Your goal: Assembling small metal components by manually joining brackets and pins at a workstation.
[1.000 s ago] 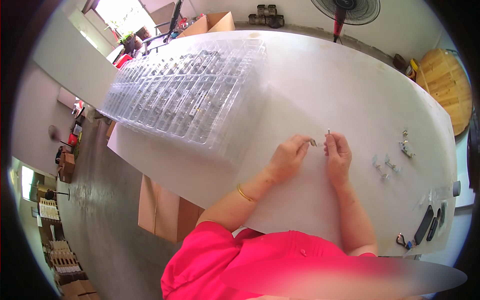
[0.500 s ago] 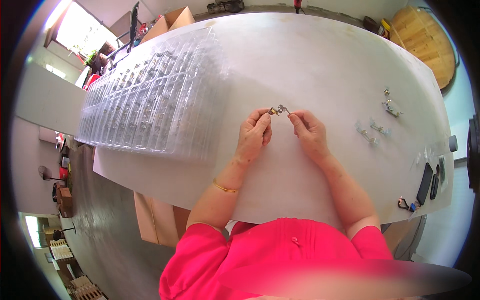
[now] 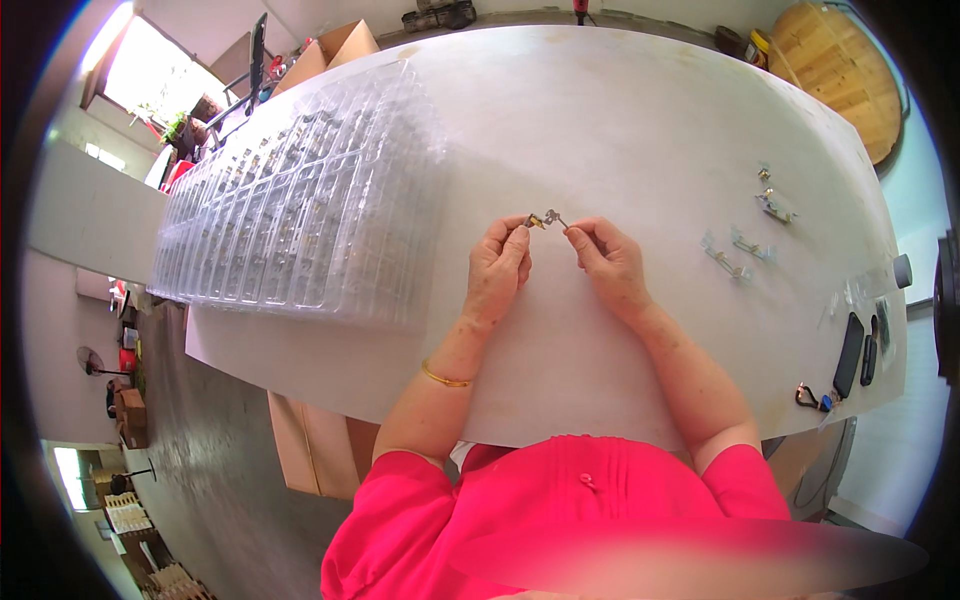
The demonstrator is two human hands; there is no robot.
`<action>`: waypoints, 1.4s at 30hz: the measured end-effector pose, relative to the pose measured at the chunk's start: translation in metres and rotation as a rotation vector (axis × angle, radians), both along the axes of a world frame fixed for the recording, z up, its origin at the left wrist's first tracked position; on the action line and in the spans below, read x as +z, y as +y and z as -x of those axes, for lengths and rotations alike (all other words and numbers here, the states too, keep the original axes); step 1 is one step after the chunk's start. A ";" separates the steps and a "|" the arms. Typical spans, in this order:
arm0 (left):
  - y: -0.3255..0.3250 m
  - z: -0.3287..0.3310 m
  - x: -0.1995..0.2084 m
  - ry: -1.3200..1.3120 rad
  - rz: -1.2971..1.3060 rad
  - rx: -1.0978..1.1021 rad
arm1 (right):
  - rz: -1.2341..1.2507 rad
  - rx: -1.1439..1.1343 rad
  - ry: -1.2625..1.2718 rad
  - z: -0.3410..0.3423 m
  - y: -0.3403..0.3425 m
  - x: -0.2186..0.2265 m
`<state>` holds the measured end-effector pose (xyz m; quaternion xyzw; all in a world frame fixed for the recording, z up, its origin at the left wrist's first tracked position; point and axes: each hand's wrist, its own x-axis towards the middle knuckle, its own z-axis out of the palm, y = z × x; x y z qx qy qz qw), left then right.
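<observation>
Near: bright-red short-sleeved shirt (image 3: 575, 500) is filling the lower edge. L hand (image 3: 497, 275) is pinching a small, irregular silver-and-brass-coloured metal fitting (image 3: 538, 221) btwn thumb & fingers; R hand (image 3: 612, 270) is gripping a thin dark metal pin (image 3: 562, 223) at the fitting's R side. Neither hand is spreading wide. Fitting is sitting above the table, btwn both sets of fingertips. Pin joined to fitting or separate: can't tell.

Technique (my judgement): best be steadying w/ L, letting R do the fine moves, not squeezing thin metal hard, working over the table so any dropped bit is landing there.

Around, R: flat black oblong object (image 3: 849, 355) & slim black tool (image 3: 869, 352) are lying near the edge of the wide pale-grey table (image 3: 600, 110). Farther: several small loose metal pieces (image 3: 775, 209) are lying well apart from the hands. L: big stack of clear compartmented plastic trays (image 3: 385, 235) is taking up that side, prob. limiting reach leftward; otherwise nothing seems to be blocking the hands.

Far: open brown cardboard box (image 3: 352, 42) & round pale-wood disc (image 3: 838, 75) are standing beyond the table.
</observation>
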<state>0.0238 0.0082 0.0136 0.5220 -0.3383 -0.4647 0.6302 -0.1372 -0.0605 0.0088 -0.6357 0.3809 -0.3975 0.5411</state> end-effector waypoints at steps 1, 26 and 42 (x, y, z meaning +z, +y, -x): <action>0.000 0.001 0.000 -0.033 -0.008 -0.006 | 0.005 0.004 -0.008 0.000 0.000 0.000; 0.003 0.002 0.001 -0.663 0.167 -0.060 | -0.390 0.219 -0.253 0.008 -0.015 0.002; 0.000 -0.006 0.011 -0.108 -0.189 -0.218 | -0.033 0.259 -0.325 0.010 -0.014 -0.003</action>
